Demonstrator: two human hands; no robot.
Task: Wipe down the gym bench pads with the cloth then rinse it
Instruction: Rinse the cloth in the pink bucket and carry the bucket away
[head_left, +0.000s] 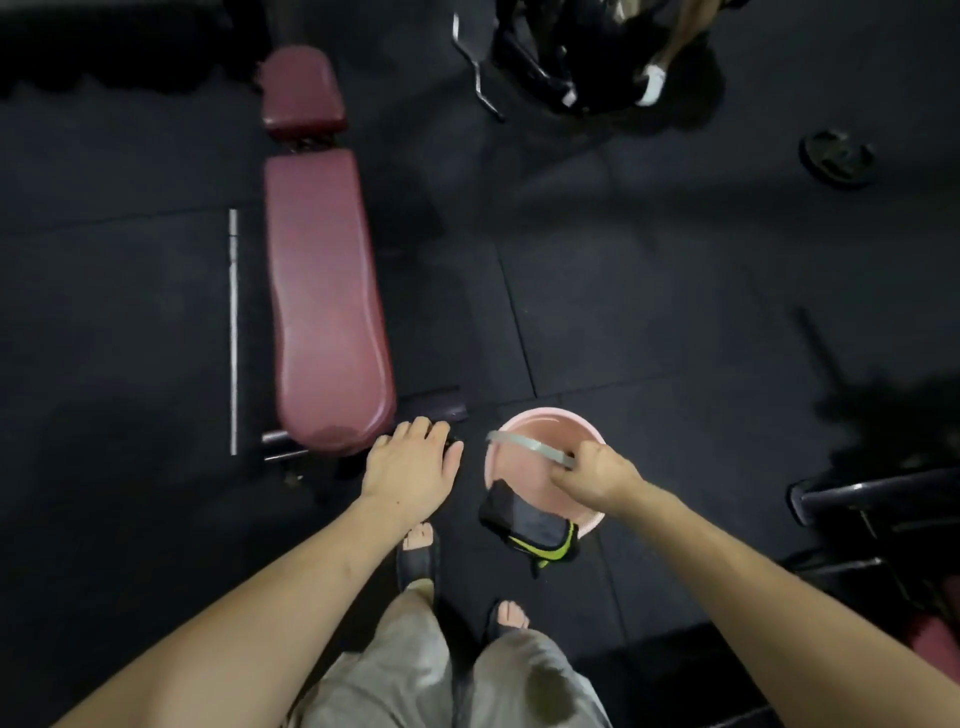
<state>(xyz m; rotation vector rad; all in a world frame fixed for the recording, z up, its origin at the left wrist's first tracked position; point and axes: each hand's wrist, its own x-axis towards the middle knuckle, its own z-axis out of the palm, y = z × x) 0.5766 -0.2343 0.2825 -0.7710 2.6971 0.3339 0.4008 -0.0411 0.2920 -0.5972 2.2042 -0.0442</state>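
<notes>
A maroon gym bench stretches away from me at the left, with a long back pad (324, 306) and a short seat pad (301, 91) beyond it. A pink bucket (540, 423) is just right of the bench's near end. My right hand (592, 470) grips the bucket's grey handle (524, 446). A dark cloth with yellow-green trim (530, 527) hangs over the bucket's near rim. My left hand (413, 467) hovers with relaxed fingers beside the near end of the back pad, holding nothing.
The floor is black rubber matting. A steel bar (233, 332) lies left of the bench. A weight plate (836, 158) lies at the far right. Another person's legs and a curl bar (475, 67) are at the top. A dark rack (878, 499) stands at the right.
</notes>
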